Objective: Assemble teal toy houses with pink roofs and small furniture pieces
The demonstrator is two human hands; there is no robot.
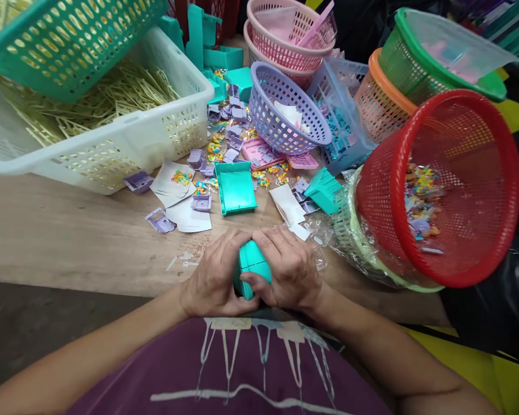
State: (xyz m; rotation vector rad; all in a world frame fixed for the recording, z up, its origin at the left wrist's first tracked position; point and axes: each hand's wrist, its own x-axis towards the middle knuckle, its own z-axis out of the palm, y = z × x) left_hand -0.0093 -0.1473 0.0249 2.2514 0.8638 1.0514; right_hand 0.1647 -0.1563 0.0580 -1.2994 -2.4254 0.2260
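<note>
Left hand: your left hand (214, 276), lower centre, grips the teal box (251, 264).
Right hand: your right hand (288, 270) clasps the same box.
Surface: wooden surface (69, 236) beneath.

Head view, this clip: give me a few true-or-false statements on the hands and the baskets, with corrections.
1. Both hands, left hand and right hand, clasp one teal plastic piece. True.
2. The red basket stands upright. False: it lies tipped on its side, its opening towards the camera.
3. The white crate holds pale yellow sticks. True.
4. The open teal box rests inside the purple basket. False: it lies on the wooden table.
</note>
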